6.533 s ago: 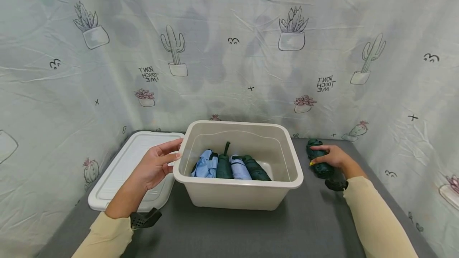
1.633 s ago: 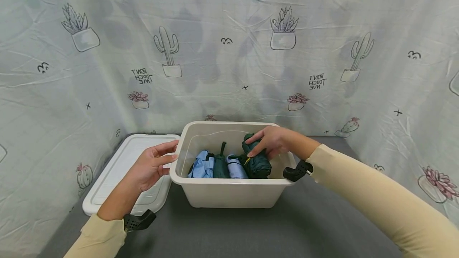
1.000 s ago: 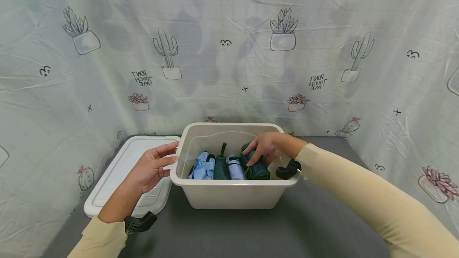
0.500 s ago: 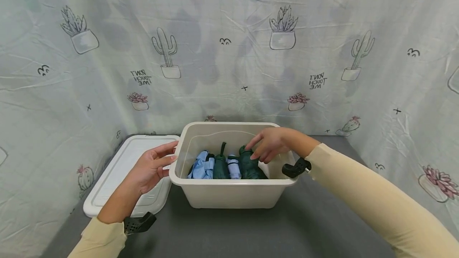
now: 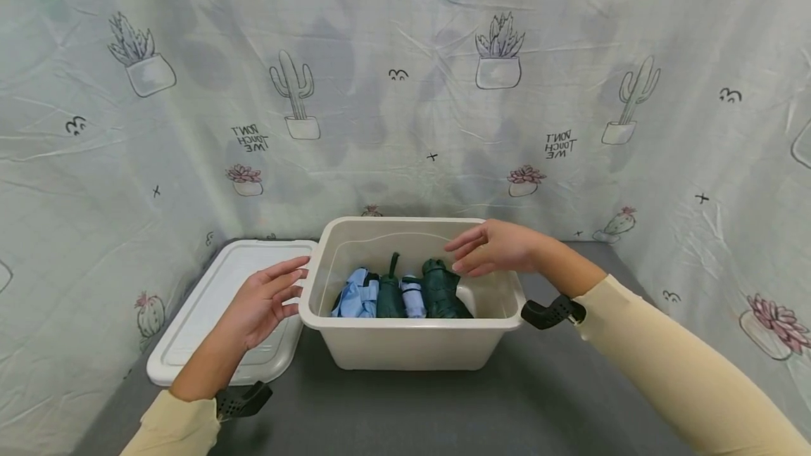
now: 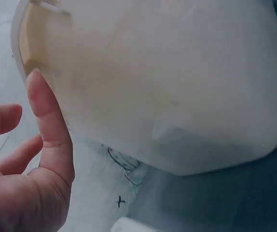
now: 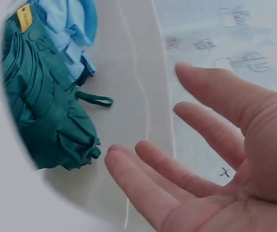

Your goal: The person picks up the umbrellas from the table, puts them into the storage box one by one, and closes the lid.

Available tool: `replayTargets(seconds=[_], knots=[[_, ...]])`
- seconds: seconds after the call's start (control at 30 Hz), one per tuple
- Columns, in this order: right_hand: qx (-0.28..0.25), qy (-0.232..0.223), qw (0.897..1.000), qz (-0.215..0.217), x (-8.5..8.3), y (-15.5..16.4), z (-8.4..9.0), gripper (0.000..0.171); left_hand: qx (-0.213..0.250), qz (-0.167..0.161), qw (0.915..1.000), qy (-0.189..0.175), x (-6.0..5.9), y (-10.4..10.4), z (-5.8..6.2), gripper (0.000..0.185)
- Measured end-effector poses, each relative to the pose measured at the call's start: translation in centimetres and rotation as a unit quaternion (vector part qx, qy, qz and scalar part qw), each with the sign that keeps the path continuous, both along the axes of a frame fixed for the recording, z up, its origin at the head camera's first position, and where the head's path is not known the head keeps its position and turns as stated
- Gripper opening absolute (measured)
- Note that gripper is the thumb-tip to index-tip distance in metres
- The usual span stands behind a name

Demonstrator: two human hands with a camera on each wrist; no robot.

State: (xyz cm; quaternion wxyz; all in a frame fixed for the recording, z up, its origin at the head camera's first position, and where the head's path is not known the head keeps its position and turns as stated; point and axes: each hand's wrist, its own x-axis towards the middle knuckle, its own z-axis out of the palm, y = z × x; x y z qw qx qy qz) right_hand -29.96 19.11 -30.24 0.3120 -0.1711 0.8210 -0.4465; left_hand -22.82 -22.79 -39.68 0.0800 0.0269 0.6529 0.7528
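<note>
A beige plastic bin stands before me, holding several folded umbrellas side by side. From the left lie a light blue umbrella, a dark green umbrella, a pale blue umbrella and a darker green bundle on top at the right. Over the bin's right part hovers my right hand, fingers spread and holding nothing. Its wrist view shows a green umbrella with a wrist loop and yellow tag. My left hand is loosely bent at the bin's left rim, holding nothing.
A white lid lies flat on the grey table left of the bin. Behind and at both sides hangs a curtain printed with cacti.
My right hand brought a dark green umbrella from the table at the right into the bin, let go of it and rose back to the right. My left hand has loosened from the rim.
</note>
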Motion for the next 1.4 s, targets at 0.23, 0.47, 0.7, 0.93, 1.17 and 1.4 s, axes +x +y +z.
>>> replayTargets(seconds=[0.23,0.47,0.7,0.93,1.17,1.4], knots=[[-0.041,0.08,0.996,-0.023,1.6,1.6,-0.2,0.049,-0.059,0.035,0.9976,0.005,0.0,-1.0,-1.4,0.06],[-0.056,0.182,0.981,-0.048,3.3,2.5,-1.4,0.042,-0.139,0.063,0.9877,0.033,-0.5,-2.7,-2.5,0.056],[-0.096,0.243,0.963,-0.066,4.9,3.0,-2.5,0.035,-0.23,0.11,0.9653,0.055,-1.2,-4.2,-3.3,0.055],[-0.128,0.327,0.932,-0.092,6.6,3.6,-4.1,0.025,-0.356,0.157,0.9162,0.097,-2.0,-5.7,-4.4,0.053],[-0.157,0.422,0.887,-0.104,8.3,3.9,-5.9,0.024,-0.447,0.167,0.8706,0.119,-2.2,-6.6,-5.0,0.049],[-0.157,0.526,0.829,-0.106,9.8,4.0,-8.0,0.036,-0.504,0.165,0.8374,0.132,-2.5,-7.3,-5.5,0.047]])
